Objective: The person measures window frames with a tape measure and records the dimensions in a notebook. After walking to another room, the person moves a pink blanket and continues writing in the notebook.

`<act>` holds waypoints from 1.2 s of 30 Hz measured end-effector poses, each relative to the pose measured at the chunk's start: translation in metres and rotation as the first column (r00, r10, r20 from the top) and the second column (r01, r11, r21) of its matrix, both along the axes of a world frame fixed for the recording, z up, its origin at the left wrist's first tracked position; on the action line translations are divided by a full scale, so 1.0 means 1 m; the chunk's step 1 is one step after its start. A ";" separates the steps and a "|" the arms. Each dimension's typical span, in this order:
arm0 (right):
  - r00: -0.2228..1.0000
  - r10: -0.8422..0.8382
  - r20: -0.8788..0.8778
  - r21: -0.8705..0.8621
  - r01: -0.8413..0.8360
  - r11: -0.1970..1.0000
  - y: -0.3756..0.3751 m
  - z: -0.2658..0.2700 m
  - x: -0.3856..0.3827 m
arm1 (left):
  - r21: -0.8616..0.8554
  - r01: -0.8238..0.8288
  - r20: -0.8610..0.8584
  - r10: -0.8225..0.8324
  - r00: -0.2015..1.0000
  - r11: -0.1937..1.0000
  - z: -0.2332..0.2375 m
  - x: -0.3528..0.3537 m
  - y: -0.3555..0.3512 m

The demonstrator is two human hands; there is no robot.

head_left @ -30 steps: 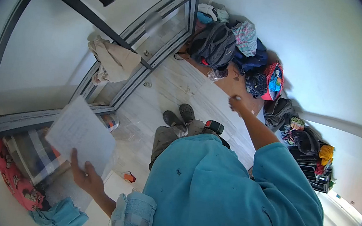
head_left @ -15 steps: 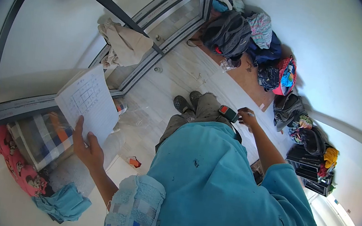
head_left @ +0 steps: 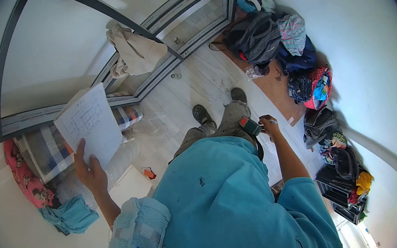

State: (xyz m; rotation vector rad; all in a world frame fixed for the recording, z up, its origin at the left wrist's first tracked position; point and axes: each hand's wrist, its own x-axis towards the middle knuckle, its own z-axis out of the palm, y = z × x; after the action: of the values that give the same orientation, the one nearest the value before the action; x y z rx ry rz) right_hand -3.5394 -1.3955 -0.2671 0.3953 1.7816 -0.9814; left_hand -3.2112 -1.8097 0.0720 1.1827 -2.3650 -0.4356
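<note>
Left of the turquoise fabric shirt (head_left: 208, 200), the left hand (head_left: 91, 174) grips a white rectangular paper pad (head_left: 92, 122) bearing a drawn grid, thumb and a finger pressed on its face, the others hidden. Just beyond the shirt's front hem, the right hand (head_left: 269, 127) curls its fingers closed around a slim pale pen-like object (head_left: 273, 122), beside a dark boxy device with a red patch (head_left: 250, 126).
</note>
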 end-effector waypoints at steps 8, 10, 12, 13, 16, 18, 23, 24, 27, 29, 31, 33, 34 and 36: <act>0.997 0.027 0.077 -0.013 -0.026 1.000 0.053 -0.029 -0.079 | 0.055 -0.028 0.055 0.025 0.998 0.998 -0.037 -0.076 0.035; 0.995 0.052 0.086 0.022 -0.054 0.998 0.061 -0.026 -0.115 | 0.122 -0.057 0.016 0.055 0.998 0.991 -0.059 -0.098 0.053; 0.995 0.031 0.093 0.022 -0.033 0.999 0.076 -0.035 -0.165 | 0.182 -0.078 0.025 0.075 0.997 0.980 -0.073 -0.123 0.073; 0.994 -0.024 0.106 0.045 0.019 0.999 0.089 -0.063 -0.190 | 0.233 -0.088 0.045 0.080 0.996 0.969 -0.079 -0.133 0.081; 0.983 -0.182 -0.002 -0.042 0.182 0.982 0.078 -0.041 -0.255 | 0.284 -0.061 0.058 0.047 0.997 0.957 -0.098 -0.149 0.098; 0.981 -0.185 -0.063 -0.061 0.181 0.982 0.062 -0.029 -0.288 | 0.370 -0.148 0.106 0.117 0.988 0.917 -0.107 -0.148 0.109; 0.982 -0.168 -0.081 -0.132 0.157 0.979 0.019 -0.013 -0.316 | 0.479 -0.353 0.122 0.337 0.934 0.804 -0.106 -0.150 0.134; 0.986 -0.141 -0.083 -0.132 0.130 0.983 0.010 -0.012 -0.313 | 0.453 -0.342 0.117 0.325 0.938 0.823 -0.109 -0.143 0.134; 0.997 -0.066 -0.042 -0.153 0.059 0.986 -0.010 -0.018 -0.299 | 0.380 -0.316 0.094 0.304 0.948 0.869 -0.121 -0.121 0.135; 1.000 -0.011 -0.008 -0.150 0.009 0.989 -0.017 -0.024 -0.281 | 0.338 -0.314 0.063 0.311 0.948 0.887 -0.125 -0.112 0.133; 0.999 0.051 0.010 -0.123 -0.049 0.991 -0.023 -0.030 -0.264 | 0.353 -0.333 0.050 0.337 0.940 0.874 -0.124 -0.103 0.130; 0.995 0.095 0.013 -0.097 -0.093 0.991 -0.030 -0.023 -0.244 | 0.357 -0.340 0.019 0.358 0.934 0.870 -0.128 -0.086 0.127; 0.993 0.116 0.012 -0.085 -0.115 0.990 -0.035 -0.019 -0.234 | 0.352 -0.338 -0.008 0.363 0.932 0.873 -0.132 -0.073 0.125; 0.990 0.141 0.020 -0.083 -0.139 0.987 -0.039 -0.023 -0.219 | 0.333 -0.339 -0.035 0.371 0.928 0.880 -0.135 -0.053 0.120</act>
State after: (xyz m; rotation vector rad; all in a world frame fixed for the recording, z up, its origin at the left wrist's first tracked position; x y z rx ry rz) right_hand -3.7583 -1.4346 -0.2904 0.2277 1.7155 -0.9414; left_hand -3.2641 -1.6899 -0.0628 1.6648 -1.9782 -0.7510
